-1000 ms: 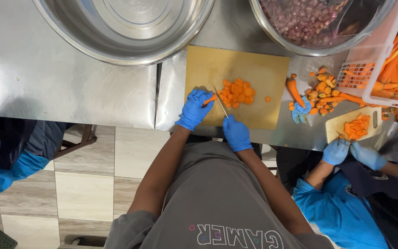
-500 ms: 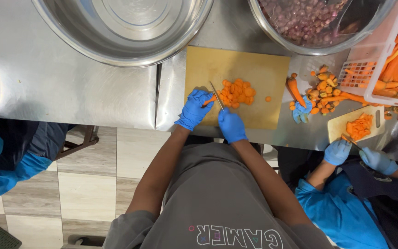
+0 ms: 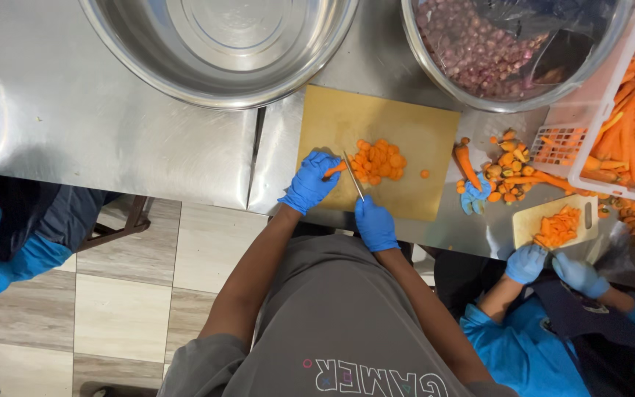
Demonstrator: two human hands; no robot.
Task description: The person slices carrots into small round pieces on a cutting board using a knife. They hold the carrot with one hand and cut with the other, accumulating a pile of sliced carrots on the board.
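Observation:
A yellow cutting board (image 3: 413, 125) lies on the steel table in front of me. My left hand (image 3: 309, 182), in a blue glove, pins a short carrot piece (image 3: 335, 169) to the board. My right hand (image 3: 375, 223), also gloved, grips a knife (image 3: 353, 176) whose blade rests across the carrot just right of my left fingers. A heap of orange carrot slices (image 3: 378, 160) lies beyond the blade, with one stray slice (image 3: 424, 174) to its right.
A big empty steel bowl (image 3: 222, 44) and a bowl of reddish peeled bulbs (image 3: 479, 44) stand behind the board. A white crate of carrots (image 3: 626, 110) and carrot scraps (image 3: 512, 169) are at right. A co-worker's gloved hands (image 3: 527, 262) cut on a small board (image 3: 556, 220).
My right hand pushed the knife forward over the carrot, then drew back toward me. My left hand stayed on the carrot piece. The co-worker's hands shifted slightly.

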